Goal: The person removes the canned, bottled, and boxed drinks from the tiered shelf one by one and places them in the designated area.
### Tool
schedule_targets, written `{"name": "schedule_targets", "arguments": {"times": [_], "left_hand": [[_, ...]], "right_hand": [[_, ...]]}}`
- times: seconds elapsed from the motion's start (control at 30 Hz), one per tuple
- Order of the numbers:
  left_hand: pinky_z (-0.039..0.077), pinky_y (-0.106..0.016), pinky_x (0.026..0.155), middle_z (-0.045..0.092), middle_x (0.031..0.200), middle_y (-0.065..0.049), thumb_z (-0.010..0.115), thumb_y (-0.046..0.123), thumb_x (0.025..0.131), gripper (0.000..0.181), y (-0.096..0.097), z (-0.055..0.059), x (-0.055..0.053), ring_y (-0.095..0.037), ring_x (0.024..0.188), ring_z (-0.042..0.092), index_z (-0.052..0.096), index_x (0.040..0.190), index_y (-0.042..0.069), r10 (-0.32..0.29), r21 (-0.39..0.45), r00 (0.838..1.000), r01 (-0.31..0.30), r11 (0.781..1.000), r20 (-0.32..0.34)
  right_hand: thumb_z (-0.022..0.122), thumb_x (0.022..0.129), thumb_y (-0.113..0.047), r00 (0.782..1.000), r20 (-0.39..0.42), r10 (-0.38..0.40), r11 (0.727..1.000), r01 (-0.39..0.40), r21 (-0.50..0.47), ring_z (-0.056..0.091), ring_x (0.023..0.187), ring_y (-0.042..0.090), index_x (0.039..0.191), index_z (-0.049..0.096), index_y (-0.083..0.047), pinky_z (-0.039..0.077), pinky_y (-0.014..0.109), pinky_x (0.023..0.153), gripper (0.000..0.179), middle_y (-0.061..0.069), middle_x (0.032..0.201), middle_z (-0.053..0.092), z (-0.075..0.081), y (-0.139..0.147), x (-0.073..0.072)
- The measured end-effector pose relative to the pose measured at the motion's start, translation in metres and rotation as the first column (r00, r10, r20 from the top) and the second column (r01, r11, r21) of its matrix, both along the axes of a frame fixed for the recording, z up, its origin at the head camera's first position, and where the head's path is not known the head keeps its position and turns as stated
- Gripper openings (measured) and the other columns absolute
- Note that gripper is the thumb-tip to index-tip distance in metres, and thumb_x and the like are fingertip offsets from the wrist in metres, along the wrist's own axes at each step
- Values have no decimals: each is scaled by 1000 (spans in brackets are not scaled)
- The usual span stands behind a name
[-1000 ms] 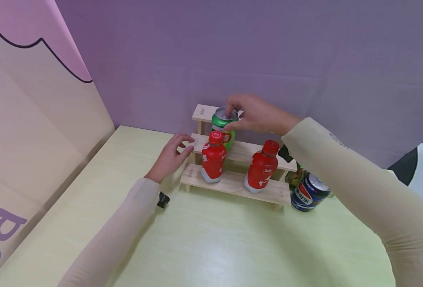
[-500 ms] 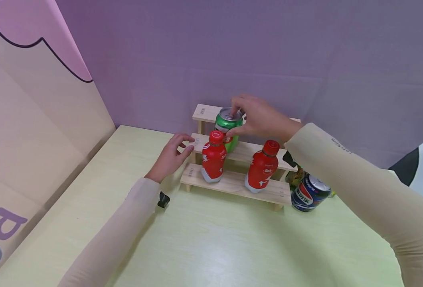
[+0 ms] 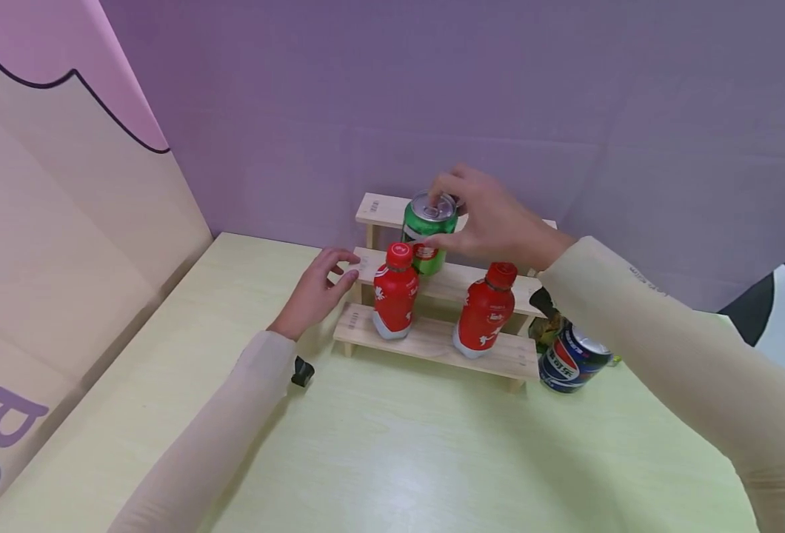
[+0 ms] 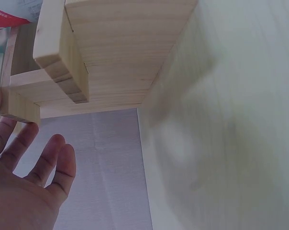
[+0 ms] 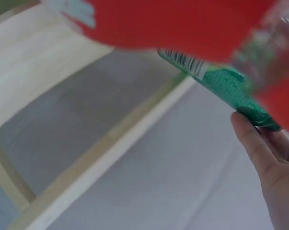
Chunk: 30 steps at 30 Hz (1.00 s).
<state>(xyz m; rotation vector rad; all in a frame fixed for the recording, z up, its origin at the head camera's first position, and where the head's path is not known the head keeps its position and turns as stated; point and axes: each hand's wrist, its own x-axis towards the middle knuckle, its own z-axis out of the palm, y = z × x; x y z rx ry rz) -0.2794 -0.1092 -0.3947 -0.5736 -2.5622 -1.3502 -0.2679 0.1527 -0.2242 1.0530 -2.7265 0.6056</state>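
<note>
My right hand [image 3: 489,218] holds a green drink can [image 3: 416,215] from above, thumb on its near side and a finger at the lid. The can stands upright over the middle step of a three-step wooden stand [image 3: 432,337], its base partly behind a red bottle [image 3: 395,296]. In the right wrist view, fingertips press the end of the can [image 5: 226,86], while a blurred red bottle [image 5: 173,21] covers the foreground. At the stand's left end, my left hand [image 3: 315,289] pinches the middle board's end [image 4: 20,108] between thumb and fingers.
A second red bottle [image 3: 486,314] stands on the lowest step, toward the right. Beside the stand's right end is a dark blue cola can [image 3: 569,363], with a patterned item [image 3: 546,332] behind it. A purple wall [image 3: 266,170] rises behind the table [image 3: 379,459].
My right hand has carried the green can to the right along the middle step and, most recently, slightly upward. The left hand keeps its place at the stand's end.
</note>
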Motion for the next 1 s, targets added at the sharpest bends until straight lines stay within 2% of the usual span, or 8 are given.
{"name": "schedule_targets", "arguments": {"times": [0.2,0.3,0.4,0.57,0.7,0.83,0.93,1.0], "left_hand": [[49,-33,79,48,125,-4,59,22,95,30,-1,-2,-2,-20,101,51,56,122,10,-5,3,1000,5,1000,1],[49,-33,80,48,126,-4,59,22,94,31,-1,-3,-3,-20,101,51,56,123,10,-1,2,1000,1,1000,-3],[49,-34,80,48,126,-4,59,21,95,30,-1,-3,-4,-20,101,51,56,123,10,-2,5,1000,2,1000,-5],[49,-34,80,48,127,-5,59,21,95,30,-1,-3,-4,-21,101,51,56,123,10,3,-1,1000,-3,1000,1],[49,-35,81,47,128,-5,59,22,95,30,-2,-3,-5,-21,101,51,56,122,10,5,2,1000,-5,1000,-2],[49,-35,80,47,128,-4,59,22,95,30,-3,-4,-5,-21,101,51,56,122,11,8,-1,1000,-8,1000,4],[49,-35,81,47,129,-4,58,23,95,30,-3,-4,-6,-22,102,51,56,123,11,8,-6,1000,-8,1000,11],[49,-35,82,46,129,-4,58,24,95,31,-3,-4,-6,-22,103,51,56,123,12,9,-8,1000,-8,1000,16]], "right_hand": [[80,75,-15,994,-109,3,992,-16,-121,50,104,23,105,56,-7,52,41,82,39,9,109,48,11,13,9],[80,76,-15,986,-166,-31,989,6,-150,49,104,23,104,57,-6,52,41,83,38,9,106,49,16,19,14],[81,76,-16,974,-214,-78,982,38,-184,49,104,19,103,58,-5,51,33,84,37,8,106,49,22,28,21],[84,70,-9,945,-305,-120,960,33,-277,47,100,11,101,59,2,46,14,82,41,7,104,50,32,48,32],[86,63,0,908,-374,-191,935,53,-350,46,97,7,100,62,5,46,13,81,44,2,99,50,38,71,40],[85,61,4,872,-402,-279,919,120,-376,45,98,6,101,64,7,45,11,81,45,-13,97,47,40,98,50],[85,63,2,861,-379,-339,912,202,-357,45,98,4,103,64,5,42,8,81,45,-20,98,45,40,120,62],[85,64,-1,856,-358,-374,906,255,-337,45,95,1,103,63,4,41,6,81,45,-20,97,44,37,135,71]]}}
